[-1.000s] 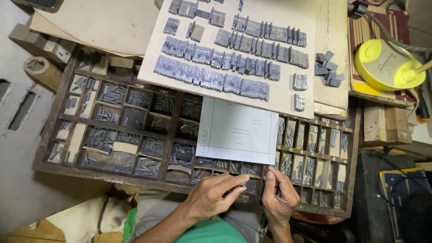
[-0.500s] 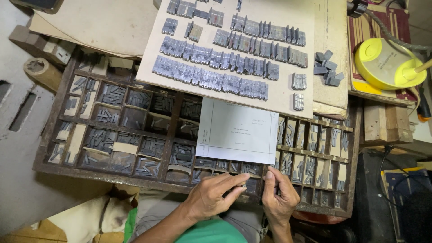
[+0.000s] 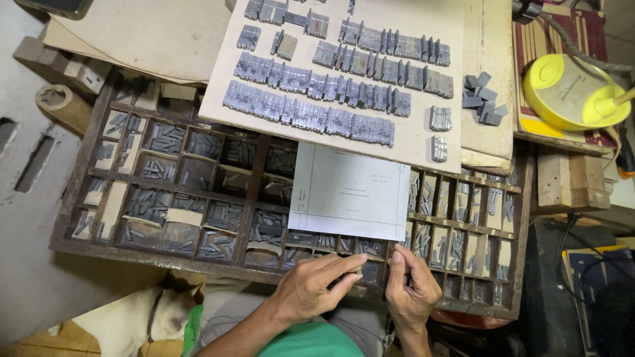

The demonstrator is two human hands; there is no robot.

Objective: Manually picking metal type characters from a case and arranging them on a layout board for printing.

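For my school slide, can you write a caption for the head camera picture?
Two hands, left and right, meet over a wooden type case of metal letters beside a white sheet.

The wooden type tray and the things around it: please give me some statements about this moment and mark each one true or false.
1. Both hands are at the near edge of the wooden type tray. True: left hand, right hand.
2. The white paper sheet lies on the tray. True.
3. The rows of metal type stand on a red cloth. False: they stand on a pale board.
4. The yellow round object is at the left. False: it is at the upper right.
5. The right hand holds the paper sheet. False: it is just below the sheet.
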